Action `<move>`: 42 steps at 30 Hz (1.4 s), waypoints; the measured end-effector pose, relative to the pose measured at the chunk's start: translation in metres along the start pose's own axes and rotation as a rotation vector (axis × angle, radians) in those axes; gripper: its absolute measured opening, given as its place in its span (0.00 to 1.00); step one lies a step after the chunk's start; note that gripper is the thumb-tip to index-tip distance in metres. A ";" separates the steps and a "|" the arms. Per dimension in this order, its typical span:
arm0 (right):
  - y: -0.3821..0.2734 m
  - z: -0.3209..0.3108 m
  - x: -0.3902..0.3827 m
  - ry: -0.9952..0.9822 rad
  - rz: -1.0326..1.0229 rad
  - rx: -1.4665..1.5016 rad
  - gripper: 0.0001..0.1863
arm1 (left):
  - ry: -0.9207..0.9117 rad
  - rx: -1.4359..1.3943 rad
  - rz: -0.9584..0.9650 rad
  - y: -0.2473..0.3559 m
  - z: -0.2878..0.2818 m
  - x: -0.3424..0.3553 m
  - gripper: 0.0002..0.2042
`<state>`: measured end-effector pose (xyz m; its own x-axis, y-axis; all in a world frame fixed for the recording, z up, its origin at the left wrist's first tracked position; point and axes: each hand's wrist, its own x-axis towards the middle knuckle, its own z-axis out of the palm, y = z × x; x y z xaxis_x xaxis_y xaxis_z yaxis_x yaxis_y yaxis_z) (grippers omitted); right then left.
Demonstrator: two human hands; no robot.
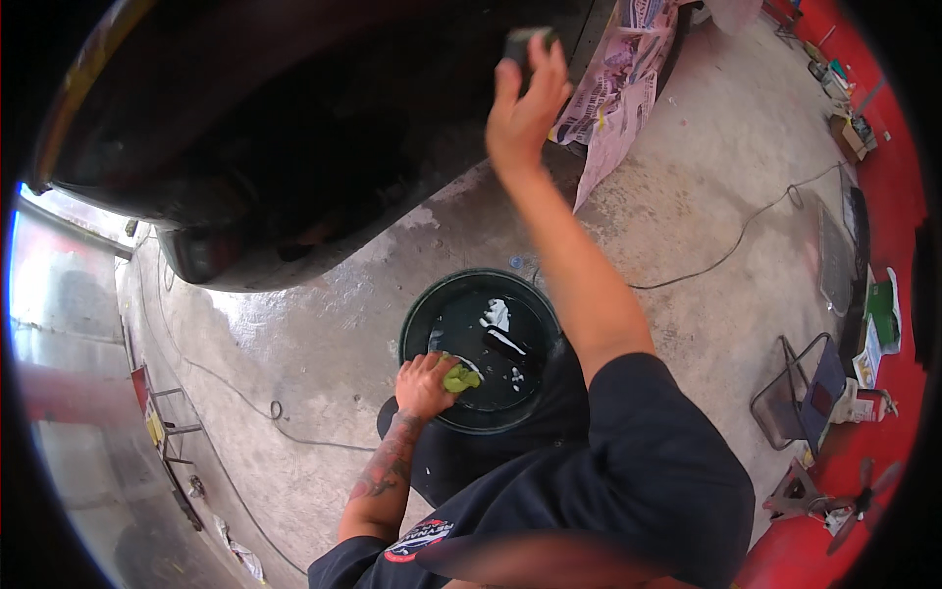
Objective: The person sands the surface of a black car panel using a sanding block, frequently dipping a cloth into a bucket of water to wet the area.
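Left hand grips yellow-green cloth over dark round tub. Right hand holds small dark block at glossy black bodywork.

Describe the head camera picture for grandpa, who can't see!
A person's right-hand grip holds a dark block by a black car body; the left-hand grip holds a yellow-green cloth over a dark round bucket.

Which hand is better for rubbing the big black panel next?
Probably the right hand: it's up by the black panel, holding a small dark block. The left hand is down at the round tub, gripping a yellow-green cloth.
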<state>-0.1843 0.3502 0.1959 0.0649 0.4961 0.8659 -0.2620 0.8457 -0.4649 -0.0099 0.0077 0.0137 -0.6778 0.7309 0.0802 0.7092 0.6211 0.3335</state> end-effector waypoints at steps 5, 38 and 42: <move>0.014 0.004 0.027 -0.019 -0.069 -0.059 0.27 | 0.023 -0.028 -0.003 -0.003 0.003 -0.007 0.23; -0.108 0.026 0.000 -0.074 -0.290 0.025 0.26 | -0.074 0.035 -0.004 -0.003 -0.002 -0.006 0.24; -0.095 0.008 0.038 0.063 0.063 -0.077 0.21 | -0.062 0.024 -0.012 -0.001 -0.004 -0.007 0.24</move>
<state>-0.1648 0.2876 0.2746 0.1119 0.5577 0.8225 -0.1928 0.8241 -0.5325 -0.0064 0.0009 0.0161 -0.6736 0.7389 0.0177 0.7060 0.6361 0.3114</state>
